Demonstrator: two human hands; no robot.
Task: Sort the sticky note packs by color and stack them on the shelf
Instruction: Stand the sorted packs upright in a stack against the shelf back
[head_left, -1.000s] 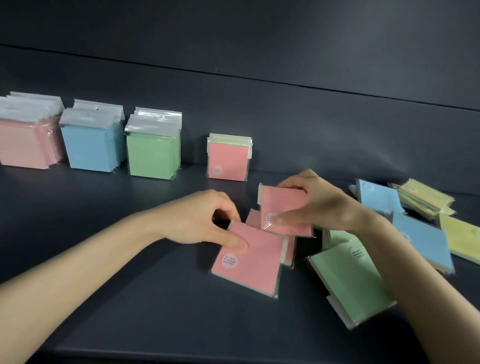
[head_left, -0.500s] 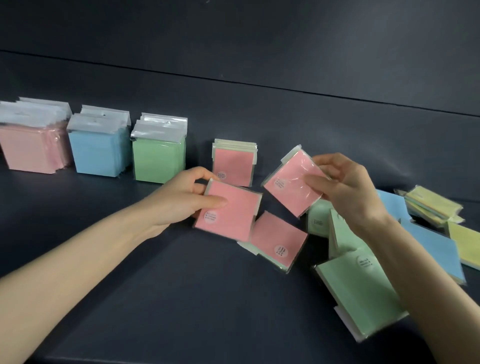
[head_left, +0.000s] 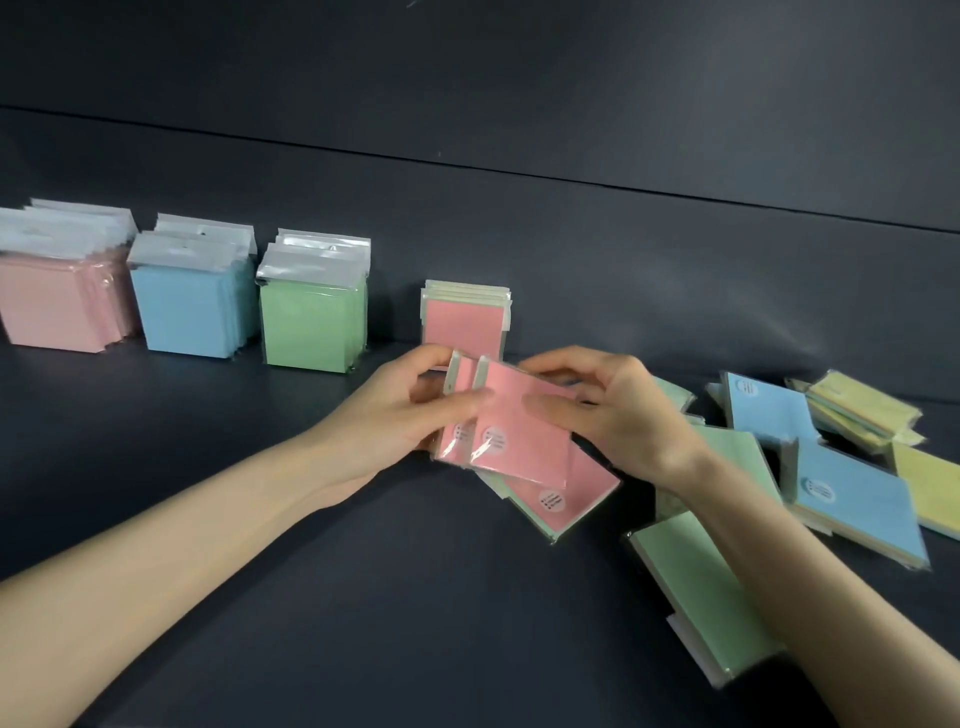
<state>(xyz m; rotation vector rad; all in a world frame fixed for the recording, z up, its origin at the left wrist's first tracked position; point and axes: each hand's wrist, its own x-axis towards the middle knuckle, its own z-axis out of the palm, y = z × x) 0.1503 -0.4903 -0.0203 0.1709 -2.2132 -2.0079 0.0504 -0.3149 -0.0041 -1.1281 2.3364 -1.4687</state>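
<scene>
Upright at the back of the shelf (head_left: 415, 623) stand a pink stack (head_left: 52, 301), blue stack (head_left: 187, 312), green stack (head_left: 311, 327) and short salmon stack (head_left: 464, 322). In front of the last, the left hand (head_left: 395, 431) grips two salmon packs (head_left: 519, 426) with curled fingers. The right hand (head_left: 613, 410) pinches the front one. A loose salmon pack (head_left: 566, 493), green packs (head_left: 696, 582), blue packs (head_left: 852, 499) and yellow packs (head_left: 862, 405) lie flat to the right.

Held pink packs (head_left: 511, 415): two, overlapped, upright.
Loose pink pack (head_left: 566, 493): flat beneath.
Standing, back: pink row (head_left: 52, 306), blue row (head_left: 182, 312), green row (head_left: 306, 327), small pink row (head_left: 462, 322).
Scattered right: green packs (head_left: 691, 582), blue packs (head_left: 857, 499), yellow packs (head_left: 862, 400).
</scene>
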